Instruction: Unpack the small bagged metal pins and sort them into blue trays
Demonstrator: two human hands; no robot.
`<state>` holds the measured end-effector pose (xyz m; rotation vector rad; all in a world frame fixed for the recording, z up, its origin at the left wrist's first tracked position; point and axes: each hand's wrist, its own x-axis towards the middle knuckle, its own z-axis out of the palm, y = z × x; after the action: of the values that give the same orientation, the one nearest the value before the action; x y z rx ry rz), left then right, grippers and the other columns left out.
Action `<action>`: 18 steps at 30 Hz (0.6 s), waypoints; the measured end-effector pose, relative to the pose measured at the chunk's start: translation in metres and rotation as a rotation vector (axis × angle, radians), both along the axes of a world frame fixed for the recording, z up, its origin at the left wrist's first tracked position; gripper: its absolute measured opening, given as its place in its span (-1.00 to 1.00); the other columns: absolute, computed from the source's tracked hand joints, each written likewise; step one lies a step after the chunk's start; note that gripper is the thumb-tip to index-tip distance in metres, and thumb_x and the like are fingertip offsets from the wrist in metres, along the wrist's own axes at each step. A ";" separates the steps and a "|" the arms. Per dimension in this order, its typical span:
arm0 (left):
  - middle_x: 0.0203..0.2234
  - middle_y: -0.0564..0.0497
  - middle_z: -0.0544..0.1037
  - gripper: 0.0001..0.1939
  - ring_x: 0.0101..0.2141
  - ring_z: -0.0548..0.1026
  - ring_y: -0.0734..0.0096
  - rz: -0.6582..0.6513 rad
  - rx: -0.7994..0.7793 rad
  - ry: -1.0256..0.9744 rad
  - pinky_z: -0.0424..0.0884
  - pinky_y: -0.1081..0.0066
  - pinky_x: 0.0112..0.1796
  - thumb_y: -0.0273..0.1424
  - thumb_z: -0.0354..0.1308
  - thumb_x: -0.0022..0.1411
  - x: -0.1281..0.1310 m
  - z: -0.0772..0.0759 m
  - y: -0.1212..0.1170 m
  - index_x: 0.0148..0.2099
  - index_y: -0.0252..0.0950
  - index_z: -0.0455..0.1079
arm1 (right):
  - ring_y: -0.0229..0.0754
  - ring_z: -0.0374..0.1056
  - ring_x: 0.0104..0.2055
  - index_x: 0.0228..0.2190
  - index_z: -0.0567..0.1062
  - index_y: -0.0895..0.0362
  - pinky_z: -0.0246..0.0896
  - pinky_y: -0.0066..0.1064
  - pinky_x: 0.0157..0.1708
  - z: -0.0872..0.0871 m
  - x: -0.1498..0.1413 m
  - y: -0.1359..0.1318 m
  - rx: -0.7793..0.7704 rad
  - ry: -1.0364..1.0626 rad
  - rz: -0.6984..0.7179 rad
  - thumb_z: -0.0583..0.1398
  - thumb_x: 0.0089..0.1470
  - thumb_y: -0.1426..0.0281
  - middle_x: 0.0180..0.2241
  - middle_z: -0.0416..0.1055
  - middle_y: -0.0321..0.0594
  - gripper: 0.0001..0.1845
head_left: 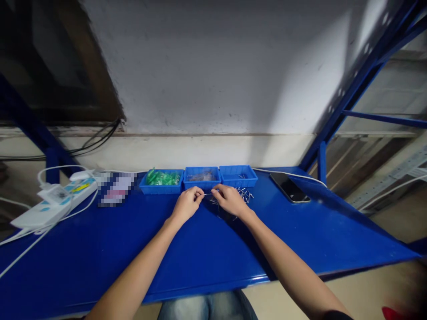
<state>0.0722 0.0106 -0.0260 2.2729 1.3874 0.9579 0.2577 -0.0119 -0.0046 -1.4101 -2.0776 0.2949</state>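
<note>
My left hand and my right hand meet over the blue table, just in front of the middle tray. Both are pinched on the two ends of one thin metal pin held level between them. A loose heap of similar small metal pins lies on the table beside my right hand. Three small blue trays stand in a row behind: the left tray holds green pieces, the middle tray holds small dark parts, the right tray holds a few pins.
A white power strip with plugs and white cables lies at the left. A blurred card rests beside it. A dark phone lies at the right, with a white cable behind. Blue shelf posts stand at both sides; a wall closes the back.
</note>
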 end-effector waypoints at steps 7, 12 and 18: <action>-0.44 0.06 0.50 -0.89 -0.42 0.44 0.47 -0.125 0.055 -0.168 0.35 0.46 -0.32 -0.37 0.06 0.20 -0.001 0.018 -0.008 -0.26 -0.27 0.38 | -0.33 0.19 -0.54 -0.52 0.35 0.15 -0.01 -0.51 -0.48 0.000 -0.007 -0.002 -0.096 0.136 0.134 -0.05 0.20 0.31 -0.59 0.29 -0.35 -0.66; -0.40 0.04 0.53 -0.76 -0.37 0.47 0.43 -0.150 -0.037 -0.203 0.35 0.45 -0.31 -0.29 -0.04 0.27 0.001 0.021 -0.011 -0.19 -0.27 0.41 | -0.32 0.18 -0.52 -0.49 0.37 0.15 0.00 -0.51 -0.47 0.005 -0.007 -0.005 -0.030 0.198 0.147 0.00 0.16 0.33 -0.58 0.28 -0.36 -0.74; -0.42 0.04 0.52 -0.77 -0.37 0.46 0.41 -0.158 -0.026 -0.223 0.36 0.43 -0.30 -0.30 -0.03 0.25 0.002 0.019 -0.009 -0.32 -0.28 0.40 | -0.30 0.20 -0.49 -0.47 0.38 0.14 0.02 -0.49 -0.44 0.007 -0.006 -0.006 -0.008 0.145 0.140 0.02 0.16 0.29 -0.53 0.33 -0.33 -0.74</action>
<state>0.0746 0.0014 -0.0074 2.1441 1.1040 1.0945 0.2514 -0.0183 0.0024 -1.2128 -2.0600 0.4498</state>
